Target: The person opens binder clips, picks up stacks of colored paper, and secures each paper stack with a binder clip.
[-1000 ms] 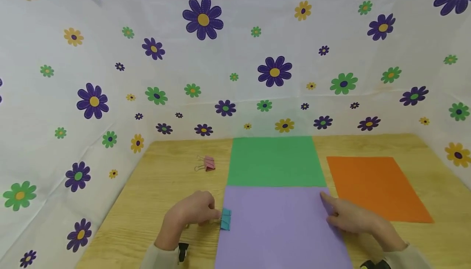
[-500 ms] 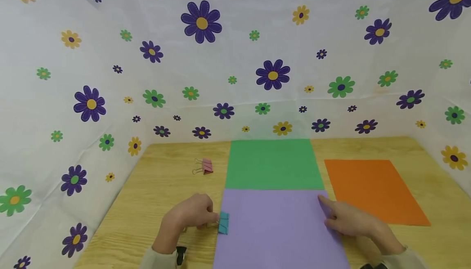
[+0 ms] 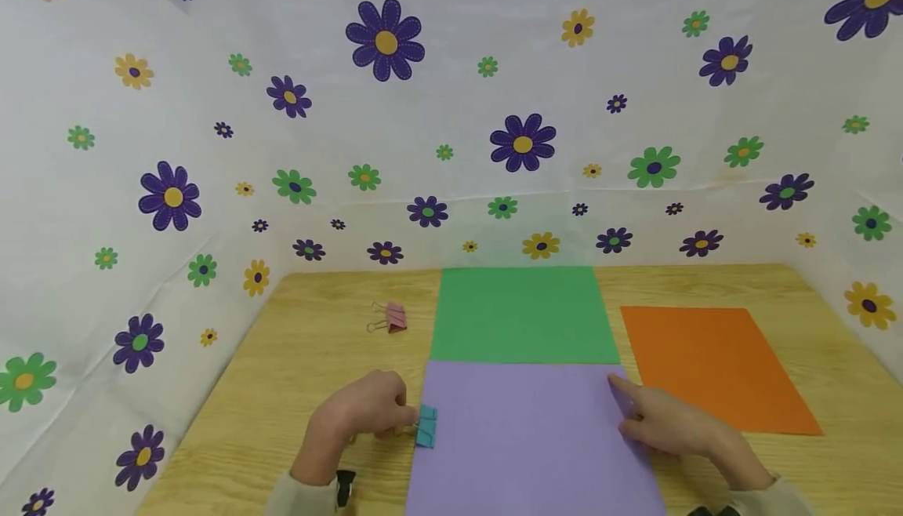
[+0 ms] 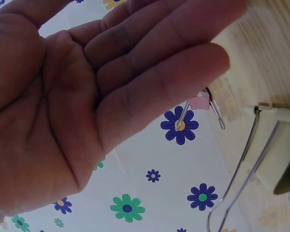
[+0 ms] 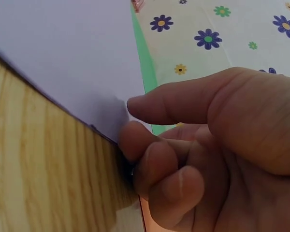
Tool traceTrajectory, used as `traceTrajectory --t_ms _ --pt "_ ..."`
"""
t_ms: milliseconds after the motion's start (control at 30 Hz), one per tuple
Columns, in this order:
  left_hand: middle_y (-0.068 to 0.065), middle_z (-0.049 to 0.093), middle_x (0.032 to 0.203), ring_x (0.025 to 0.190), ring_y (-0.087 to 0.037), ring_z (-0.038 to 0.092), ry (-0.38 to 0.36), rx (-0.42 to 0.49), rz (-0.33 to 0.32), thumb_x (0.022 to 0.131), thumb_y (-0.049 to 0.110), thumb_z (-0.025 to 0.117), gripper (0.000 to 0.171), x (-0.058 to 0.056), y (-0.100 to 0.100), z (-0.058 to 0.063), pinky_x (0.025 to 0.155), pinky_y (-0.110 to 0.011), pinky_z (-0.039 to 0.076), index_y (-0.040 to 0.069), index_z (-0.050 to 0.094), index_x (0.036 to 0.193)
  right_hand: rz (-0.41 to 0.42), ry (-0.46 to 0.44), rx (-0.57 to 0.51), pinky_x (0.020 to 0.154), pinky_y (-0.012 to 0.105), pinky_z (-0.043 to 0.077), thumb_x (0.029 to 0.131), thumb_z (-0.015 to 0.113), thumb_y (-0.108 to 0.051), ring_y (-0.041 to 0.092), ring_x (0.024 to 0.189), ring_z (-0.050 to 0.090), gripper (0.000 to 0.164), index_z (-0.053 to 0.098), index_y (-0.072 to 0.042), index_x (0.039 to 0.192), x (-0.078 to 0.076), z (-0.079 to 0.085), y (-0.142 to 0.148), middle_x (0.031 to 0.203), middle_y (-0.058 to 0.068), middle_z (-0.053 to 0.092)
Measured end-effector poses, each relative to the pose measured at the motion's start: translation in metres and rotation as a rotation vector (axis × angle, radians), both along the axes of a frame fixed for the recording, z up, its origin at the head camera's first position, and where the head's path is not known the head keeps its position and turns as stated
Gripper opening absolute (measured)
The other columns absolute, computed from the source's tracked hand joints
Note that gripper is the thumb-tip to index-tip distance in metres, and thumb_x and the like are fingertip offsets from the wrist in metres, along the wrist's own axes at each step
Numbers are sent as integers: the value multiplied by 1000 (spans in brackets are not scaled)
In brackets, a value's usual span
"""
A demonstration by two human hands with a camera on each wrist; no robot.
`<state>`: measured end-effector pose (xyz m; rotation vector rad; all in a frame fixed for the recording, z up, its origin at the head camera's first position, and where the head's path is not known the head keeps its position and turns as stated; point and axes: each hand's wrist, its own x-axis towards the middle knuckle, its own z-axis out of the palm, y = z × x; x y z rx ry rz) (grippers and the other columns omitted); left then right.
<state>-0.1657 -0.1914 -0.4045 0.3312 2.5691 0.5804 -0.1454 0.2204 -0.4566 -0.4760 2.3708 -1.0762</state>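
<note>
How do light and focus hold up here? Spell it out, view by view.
Head: fairly even light, no strong glare on the purple sheet, small details such as the teal binder clip's wires slightly soft; left wrist: the left hand in shade against the brighter flowered wall covering, the table's grain soft; right wrist: a soft-edged dark shadow on the sheet beside the right hand.

Comes to three flat rectangular sheets: one green sheet (image 3: 522,316), one purple sheet (image 3: 532,437), one orange sheet (image 3: 719,368). Makes three wire-handled binder clips too: one teal clip (image 3: 426,426), one pink clip (image 3: 396,317), one pale yellow clip (image 4: 275,150). Shows two bare hands, one left hand (image 3: 370,406), one right hand (image 3: 666,422), and one wood-grain tabletop (image 3: 317,343).
</note>
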Motion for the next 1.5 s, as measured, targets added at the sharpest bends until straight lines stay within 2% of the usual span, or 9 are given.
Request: traceTrajectory --t_ms 200,433,567,667,800,900,1133,1233,1500 --pt "1 49 52 50 -12 45 -1 18 -5 90 26 70 30 3 -3 3 52 -27 36 5 66 69 12 16 -98 38 20 35 98 57 -10 7 44 38 67 21 9 151 -1 8 6 62 -1 50" --pt "1 50 54 53 -12 46 -2 64 -45 93 26 67 30 3 -9 5 53 -28 37 4 66 73 -55 172 -116 42 26 42 98 54 -7 6 50 43 46 43 11 140 -5 18 5 74 4 56" --pt "-1 53 57 56 -13 48 1 63 -52 94 28 67 30 4 -12 7 55 -29 40 4 66 76 -91 309 -65 60 28 49 98 57 -9 12 74 56 40 51 9 134 -14 24 -6 96 9 64" --pt "-4 57 61 58 -14 50 -5 63 -50 95 28 67 28 5 -14 8 57 -31 42 5 66 79 -99 404 -17 82 41 52 99 59 -11 29 100 60 43 51 9 136 -24 28 -15 117 20 63" --pt "-7 60 65 60 -16 52 -14 65 -52 95 29 66 28 5 -15 9 58 -32 44 4 66 83 -109 457 48 99 64 41 100 58 -16 53 124 46 53 42 10 143 -43 31 -27 139 36 45" --pt "-8 60 65 61 -16 52 -18 74 -54 95 29 66 27 6 -16 10 59 -33 44 4 65 84 -95 492 121 103 71 31 100 57 -22 60 133 32 60 36 10 146 -58 29 -34 145 42 32" --pt "-5 56 62 58 -15 49 -32 85 -50 95 28 65 27 6 -17 9 57 -32 42 4 66 83 -95 437 306 107 75 17 103 50 -38 64 139 9 68 29 5 152 -87 28 -53 153 43 13" --pt "-1 52 58 56 -14 48 -25 92 -64 96 27 64 28 5 -17 10 56 -31 41 4 65 81 -115 407 346 109 75 13 105 44 -41 62 141 5 68 25 3 154 -100 25 -59 155 41 8" --pt "-8 62 70 62 -18 55 -32 81 -46 95 28 66 25 6 -19 12 58 -33 45 4 67 88 -133 369 431 113 70 7 107 34 -43 55 145 -1 69 16 0 156 -124 5 -68 158 36 -1"
